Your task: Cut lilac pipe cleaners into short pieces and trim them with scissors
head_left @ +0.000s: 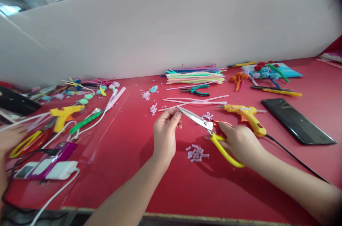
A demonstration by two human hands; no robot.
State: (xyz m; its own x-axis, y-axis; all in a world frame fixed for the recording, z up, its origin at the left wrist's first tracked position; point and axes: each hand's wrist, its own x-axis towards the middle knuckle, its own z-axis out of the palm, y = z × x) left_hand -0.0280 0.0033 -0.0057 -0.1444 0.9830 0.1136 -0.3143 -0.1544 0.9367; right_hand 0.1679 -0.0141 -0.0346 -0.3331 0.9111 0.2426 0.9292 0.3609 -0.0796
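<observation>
My right hand (242, 144) grips scissors (195, 116) with one yellow and one red handle, their blades close together and pointing left. At the blade tips, my left hand (165, 133) is closed in a pinch. What lies between its thumb and finger is too small to make out. Below the scissors is a heap of short pale pink cut pieces (197, 155). Another small pink heap (207, 116) sits behind the blades. Several thin pale pink strips (197, 102), which look like pipe cleaners, lie just beyond my left hand.
Green-handled pliers (196, 90) and a bundle of pipe cleaners (195, 77) lie toward the white partition (187, 22). A yellow glue gun (247, 113) and phone (296, 121) are at right. Another person's hand (12, 138), a second glue gun (64, 113) and a power strip (50, 165) are left.
</observation>
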